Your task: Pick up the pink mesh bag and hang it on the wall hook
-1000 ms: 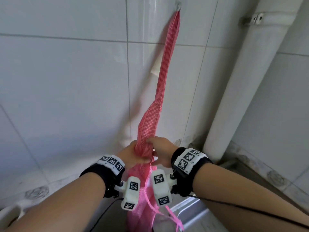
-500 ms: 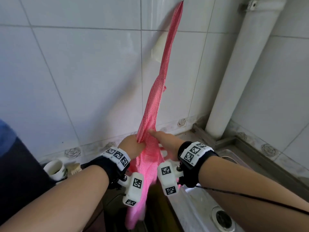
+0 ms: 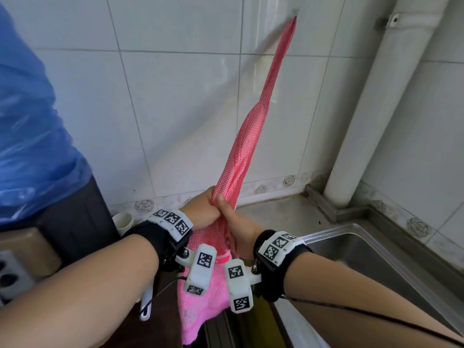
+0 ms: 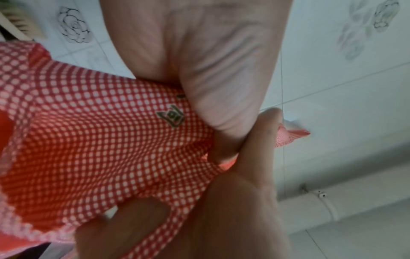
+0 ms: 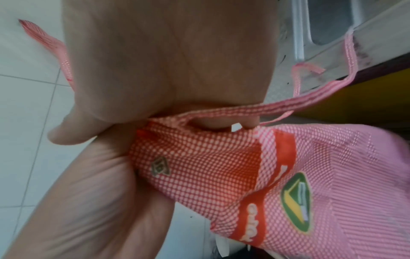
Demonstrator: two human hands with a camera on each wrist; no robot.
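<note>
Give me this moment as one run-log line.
stage: bag on hook, not released | pink mesh bag: top caught at wall hook, pulled taut | left hand: grips bag | right hand: grips bag | sink: lower right

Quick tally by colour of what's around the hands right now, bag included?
Pink: 1, the pink mesh bag, gripped by left hand and right hand
White: 2, the round ceramic cup and the plastic drain pipe
Blue: 1, the translucent plastic bag
Silver: 1, the steel sink
Total: 5
</note>
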